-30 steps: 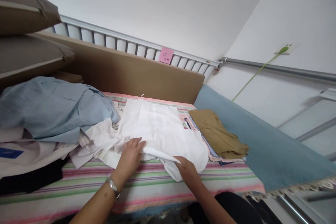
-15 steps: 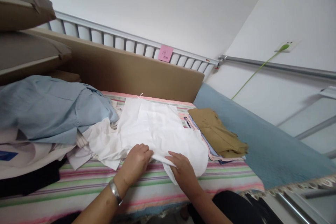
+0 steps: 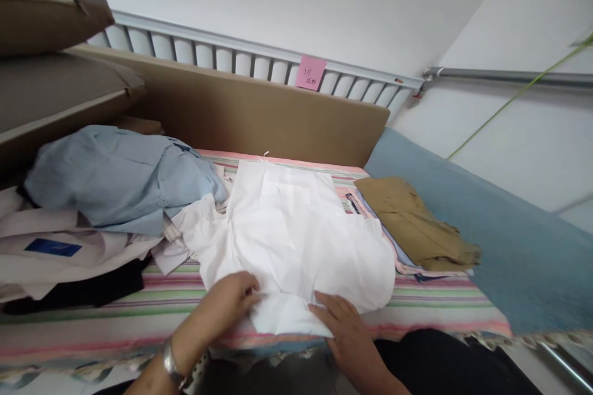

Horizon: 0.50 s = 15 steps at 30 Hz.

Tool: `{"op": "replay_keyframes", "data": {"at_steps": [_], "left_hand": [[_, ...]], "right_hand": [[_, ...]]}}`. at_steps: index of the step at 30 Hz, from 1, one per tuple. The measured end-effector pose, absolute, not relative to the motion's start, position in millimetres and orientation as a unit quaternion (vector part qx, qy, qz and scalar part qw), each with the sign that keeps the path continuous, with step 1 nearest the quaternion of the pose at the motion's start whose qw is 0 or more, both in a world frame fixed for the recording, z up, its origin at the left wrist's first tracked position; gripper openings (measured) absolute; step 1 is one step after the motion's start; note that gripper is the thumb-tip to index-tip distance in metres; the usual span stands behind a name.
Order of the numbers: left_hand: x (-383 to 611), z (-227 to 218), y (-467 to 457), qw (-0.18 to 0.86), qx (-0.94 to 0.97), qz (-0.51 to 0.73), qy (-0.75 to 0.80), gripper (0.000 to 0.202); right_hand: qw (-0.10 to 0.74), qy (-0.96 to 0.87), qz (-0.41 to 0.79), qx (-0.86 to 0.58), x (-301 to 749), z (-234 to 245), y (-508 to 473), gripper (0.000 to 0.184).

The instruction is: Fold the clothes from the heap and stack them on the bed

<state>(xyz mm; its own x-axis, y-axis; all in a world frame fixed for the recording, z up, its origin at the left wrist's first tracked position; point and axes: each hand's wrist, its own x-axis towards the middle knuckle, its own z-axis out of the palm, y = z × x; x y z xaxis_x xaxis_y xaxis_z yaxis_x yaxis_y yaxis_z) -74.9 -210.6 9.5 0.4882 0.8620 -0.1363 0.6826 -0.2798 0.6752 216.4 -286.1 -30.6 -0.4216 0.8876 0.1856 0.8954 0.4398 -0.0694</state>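
White garment (image 3: 296, 228) seen spread mid-bed on the striped cover (image 3: 92, 315), between the blue shirt heap (image 3: 120, 176) and the folded tan piece (image 3: 412, 216). Since a second ago its near hem has been drawn toward the bed's front edge; the bunched fold is now laid flatter. Left hand (image 3: 227, 302) is curled, a tuck of hem apparently pinched by the fingertips. Right hand (image 3: 343, 321) is laid open, palm down, pressed on the hem. Smoothing of the lower edge is judged under way
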Motion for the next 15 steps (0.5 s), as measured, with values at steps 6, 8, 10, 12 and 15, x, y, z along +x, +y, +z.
{"op": "replay_keyframes", "data": {"at_steps": [6,8,10,12,15], "left_hand": [[-102,11,-181,0.266,0.76,0.146,0.574,0.022],[-98,8,-181,0.257,0.768,0.144,0.568,0.023],[-94,5,-182,0.237,0.784,0.13,0.559,0.023],[-93,1,-181,0.211,0.795,0.101,0.56,0.022],[-99,-2,-177,0.191,0.786,0.068,0.585,0.021]], "right_hand": [[0.126,-0.871,-0.069,-0.47,170,-27,-282,0.06],[0.133,-0.879,-0.055,-0.455,149,-28,-278,0.054],[0.136,-0.886,-0.04,-0.442,134,-28,-274,0.049],[0.128,-0.89,-0.026,-0.436,124,-29,-271,0.047],[0.107,-0.892,-0.004,-0.44,121,-28,-269,0.045]]}}
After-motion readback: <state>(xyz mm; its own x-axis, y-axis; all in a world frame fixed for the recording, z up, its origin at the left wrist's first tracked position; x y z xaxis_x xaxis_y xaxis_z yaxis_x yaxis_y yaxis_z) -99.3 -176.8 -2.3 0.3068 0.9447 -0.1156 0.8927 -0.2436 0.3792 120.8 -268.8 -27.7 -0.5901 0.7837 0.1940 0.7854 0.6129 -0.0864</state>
